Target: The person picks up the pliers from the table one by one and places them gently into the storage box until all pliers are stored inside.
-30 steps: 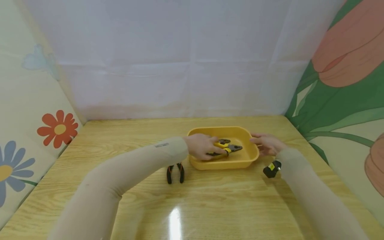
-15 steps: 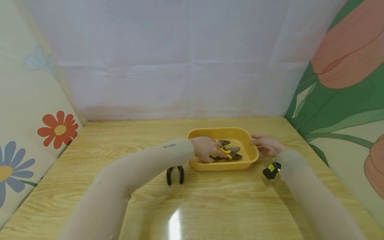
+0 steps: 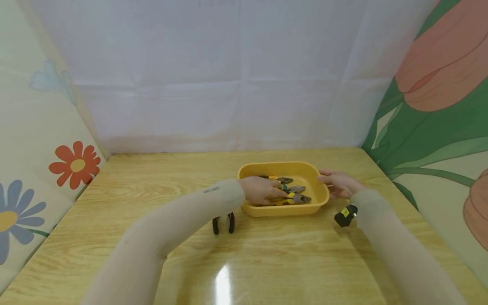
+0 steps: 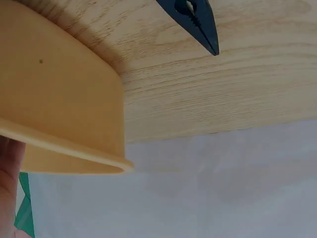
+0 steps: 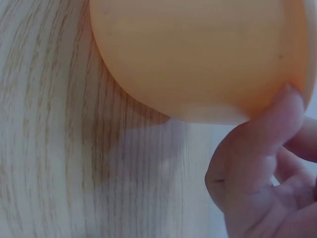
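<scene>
A yellow plastic basin (image 3: 282, 210) stands on the table in the head view, with three pairs of pliers side by side in it, jaws to the right. My left hand (image 3: 261, 190) reaches over the basin's left end and holds the front yellow-handled pliers (image 3: 302, 198) by the handles, which it partly hides. Behind these lie the middle pliers (image 3: 297, 189) and the back pliers (image 3: 285, 180). My right hand (image 3: 341, 184) grips the basin's right end. In the right wrist view its thumb (image 5: 285, 111) presses the outer wall just under the rim.
Black-handled pliers (image 3: 223, 224) lie on the wooden table (image 3: 274, 258), left of the basin, partly under the left forearm; their dark jaws (image 4: 198, 22) show in the left wrist view. A black device (image 3: 345, 215) sits below my right wrist. Patterned sheets hang around the table.
The front pliers have come down and forward and now lie beside the others, jaws further right. My left hand has moved slightly forward with them. My right hand keeps its place on the basin.
</scene>
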Action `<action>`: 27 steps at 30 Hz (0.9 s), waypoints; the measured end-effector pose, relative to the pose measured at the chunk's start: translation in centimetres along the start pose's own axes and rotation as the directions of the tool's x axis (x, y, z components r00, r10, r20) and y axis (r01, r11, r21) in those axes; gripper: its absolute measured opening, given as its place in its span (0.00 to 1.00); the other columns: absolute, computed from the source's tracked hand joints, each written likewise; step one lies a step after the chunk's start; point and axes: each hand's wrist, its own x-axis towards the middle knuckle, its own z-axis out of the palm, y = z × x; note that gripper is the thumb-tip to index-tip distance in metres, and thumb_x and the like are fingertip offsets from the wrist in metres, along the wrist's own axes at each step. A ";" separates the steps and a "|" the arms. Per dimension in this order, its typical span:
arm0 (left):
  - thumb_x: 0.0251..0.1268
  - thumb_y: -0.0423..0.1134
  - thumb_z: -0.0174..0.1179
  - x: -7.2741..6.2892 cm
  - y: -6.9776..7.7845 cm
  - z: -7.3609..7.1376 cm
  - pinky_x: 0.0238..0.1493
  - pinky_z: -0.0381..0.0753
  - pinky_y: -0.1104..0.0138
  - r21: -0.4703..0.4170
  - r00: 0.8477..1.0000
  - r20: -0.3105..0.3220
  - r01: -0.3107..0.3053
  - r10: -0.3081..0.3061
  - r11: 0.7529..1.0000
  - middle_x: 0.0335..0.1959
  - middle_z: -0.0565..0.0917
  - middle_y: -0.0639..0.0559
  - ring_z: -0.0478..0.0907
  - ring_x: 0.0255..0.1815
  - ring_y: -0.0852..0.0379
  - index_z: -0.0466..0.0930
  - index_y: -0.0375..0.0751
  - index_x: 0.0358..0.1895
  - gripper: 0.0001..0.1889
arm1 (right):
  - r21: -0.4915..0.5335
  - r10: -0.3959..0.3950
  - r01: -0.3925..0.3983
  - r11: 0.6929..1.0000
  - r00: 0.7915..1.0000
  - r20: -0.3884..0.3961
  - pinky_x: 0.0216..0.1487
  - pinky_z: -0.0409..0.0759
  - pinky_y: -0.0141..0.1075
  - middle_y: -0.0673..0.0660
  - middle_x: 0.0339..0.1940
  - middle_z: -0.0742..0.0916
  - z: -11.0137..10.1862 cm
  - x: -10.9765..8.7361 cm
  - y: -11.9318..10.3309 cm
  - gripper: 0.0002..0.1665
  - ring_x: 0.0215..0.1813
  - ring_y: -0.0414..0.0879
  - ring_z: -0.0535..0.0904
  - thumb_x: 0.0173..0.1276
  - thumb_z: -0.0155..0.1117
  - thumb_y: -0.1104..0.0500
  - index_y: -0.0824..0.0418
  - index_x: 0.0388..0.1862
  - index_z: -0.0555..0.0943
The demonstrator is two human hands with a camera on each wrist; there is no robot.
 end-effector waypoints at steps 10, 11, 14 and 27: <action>0.76 0.40 0.52 -3.2 -0.1 -0.6 0.53 0.77 0.63 -0.145 0.975 -0.141 0.150 -0.170 0.978 0.66 0.72 0.45 0.75 0.58 0.51 0.64 0.47 0.73 0.25 | 0.015 0.012 -0.012 1.000 1.000 -0.010 0.37 0.79 0.35 0.51 0.44 0.78 0.0 0.0 -0.1 0.39 0.38 0.41 0.78 0.77 0.48 0.59 0.60 0.79 0.43; 0.75 0.39 0.53 -3.6 -0.2 -0.5 0.52 0.78 0.63 -0.164 0.969 -0.163 0.156 -0.183 0.974 0.65 0.72 0.44 0.77 0.56 0.51 0.65 0.45 0.73 0.25 | 0.011 0.015 -0.014 1.000 1.000 -0.009 0.38 0.79 0.35 0.52 0.46 0.78 0.0 0.1 -0.2 0.39 0.38 0.41 0.78 0.77 0.48 0.59 0.60 0.79 0.42; 0.74 0.39 0.54 -4.6 -0.4 -0.1 0.52 0.78 0.62 -0.238 0.952 -0.211 0.170 -0.222 0.956 0.64 0.72 0.42 0.77 0.56 0.50 0.66 0.43 0.71 0.25 | -0.003 0.022 -0.022 1.000 1.000 -0.011 0.38 0.78 0.35 0.58 0.55 0.75 0.0 0.1 -0.3 0.39 0.39 0.41 0.78 0.78 0.48 0.58 0.59 0.80 0.41; 0.73 0.38 0.55 -8.7 0.5 0.1 0.51 0.78 0.59 -0.352 0.862 -0.347 0.246 -0.370 0.903 0.59 0.75 0.40 0.78 0.53 0.48 0.66 0.37 0.71 0.25 | -0.002 0.028 -0.028 1.000 0.999 -0.023 0.38 0.80 0.35 0.61 0.57 0.73 0.0 -0.1 -0.3 0.39 0.39 0.42 0.79 0.78 0.47 0.58 0.58 0.80 0.41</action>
